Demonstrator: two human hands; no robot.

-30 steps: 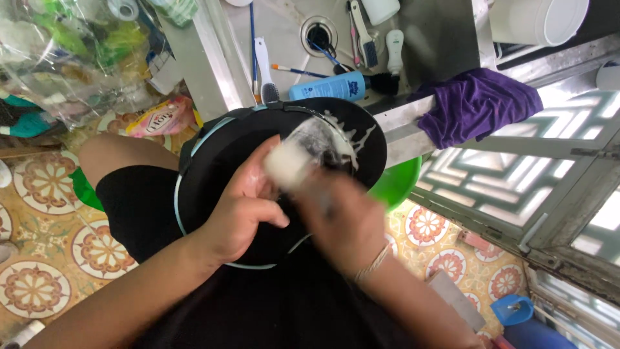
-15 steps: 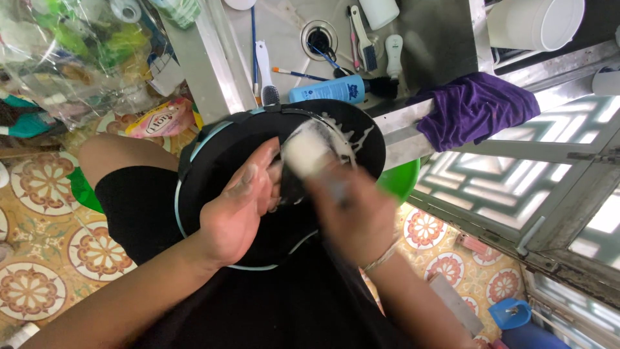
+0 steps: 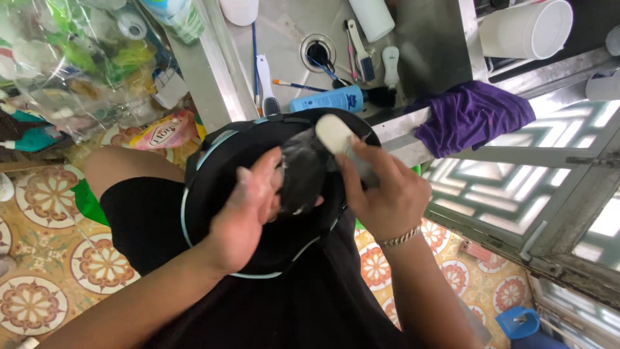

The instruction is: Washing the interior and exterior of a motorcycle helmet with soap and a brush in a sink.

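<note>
A black hat [image 3: 258,213] with a thin light-blue line around its brim rests on the person's lap, crown up, just below the edge of a steel sink [image 3: 290,32]. All places here are told from this hat.

On the hat's crown lies a grey, soapy-looking patch [image 3: 303,171]. The left hand [image 3: 248,210] lies flat on the hat beside that patch, fingers spread and pressing the fabric, not closed around anything. The right hand [image 3: 384,190] is wrapped around the handle of a brush [image 3: 336,136], whose pale oblong head sits at the upper right edge of the crown, touching it. A beaded bracelet [image 3: 400,237] circles the right wrist.

Just above the hat, in the sink, lie a blue bottle [image 3: 329,100] on its side, a white-handled brush [image 3: 266,84] and several thin paintbrushes near the drain [image 3: 318,50]. To the upper right of the hat a purple cloth [image 3: 471,116] hangs over the sink's rail, and farther beyond it stands a white plastic cup [image 3: 523,29].

To the upper left of the hat sits a clear plastic bag [image 3: 71,64] full of mixed items, with a pink and yellow pouch [image 3: 161,132] just under it. Below and around the hat spreads a floor of patterned tiles [image 3: 32,304], and to the right of the hat stands a pale lattice panel [image 3: 516,187].
</note>
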